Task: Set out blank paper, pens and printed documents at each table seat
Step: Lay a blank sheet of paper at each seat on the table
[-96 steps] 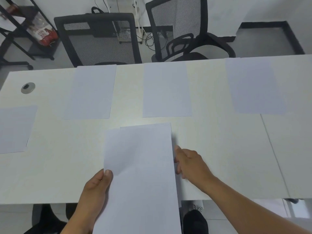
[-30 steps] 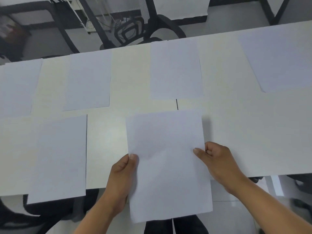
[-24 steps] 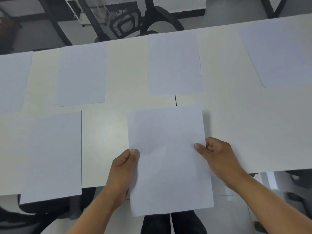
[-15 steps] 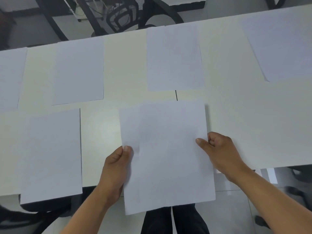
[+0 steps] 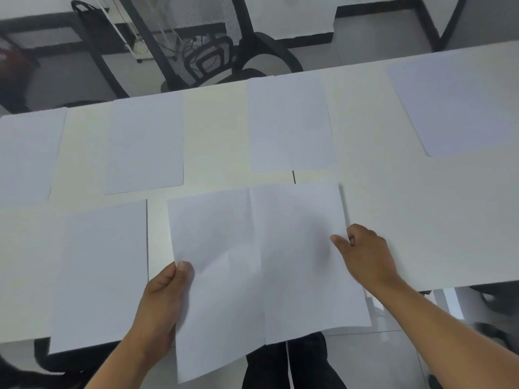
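Observation:
I hold blank white sheets over the near edge of the pale table (image 5: 421,220). My left hand (image 5: 163,299) pinches the left edge of one sheet (image 5: 216,276), which sticks out to the left and hangs past the table edge. My right hand (image 5: 365,256) pinches the right edge of another sheet (image 5: 303,262) that overlaps it. Several more blank sheets lie flat: one near left (image 5: 104,273), and a far row with one at the left edge (image 5: 28,158), one left of centre (image 5: 146,144), one centre (image 5: 290,122) and one far right (image 5: 460,99).
Black mesh office chairs (image 5: 213,57) stand beyond the far edge of the table. A dark seam line (image 5: 294,176) shows on the tabletop near the centre. My dark trousers (image 5: 286,366) and grey floor are below the near edge.
My hands have slid the held sheets apart sideways; the left sheet now sticks out far to the left. The view tilted down a little, so the far sheets sit lower in the frame.

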